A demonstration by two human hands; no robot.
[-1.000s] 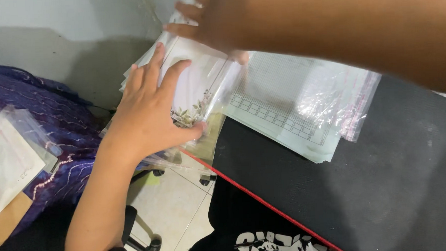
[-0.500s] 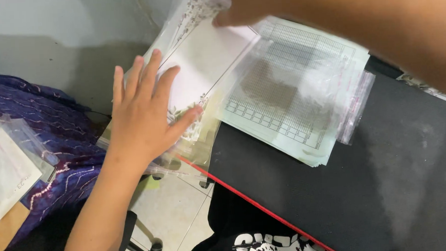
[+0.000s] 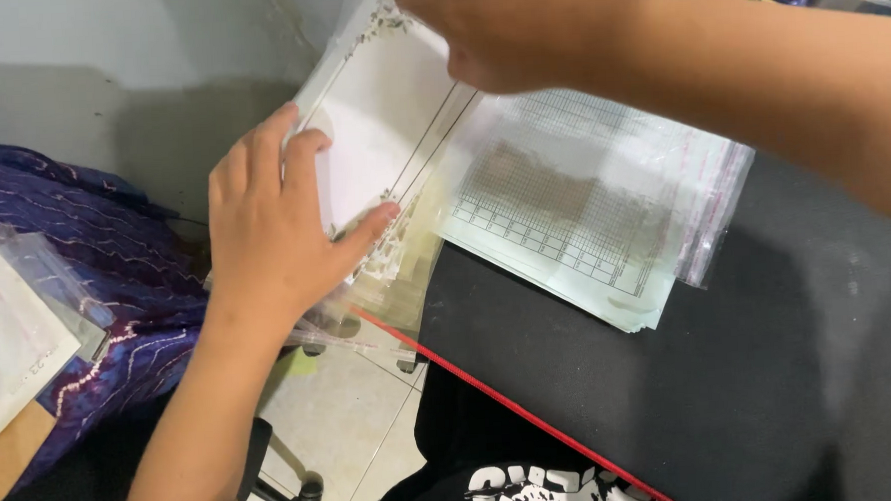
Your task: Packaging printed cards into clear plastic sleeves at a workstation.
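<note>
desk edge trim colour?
Red trim along the black desk; head view shows it.

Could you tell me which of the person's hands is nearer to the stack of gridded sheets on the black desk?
Right. The right hand hovers just above the gridded sheets; the left hand rests farther left.

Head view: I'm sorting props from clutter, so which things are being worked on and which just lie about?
In use: left hand and right hand on the white bordered sheet in a clear sleeve.
Lying about: gridded sheets, purple cloth, black desk.
</note>
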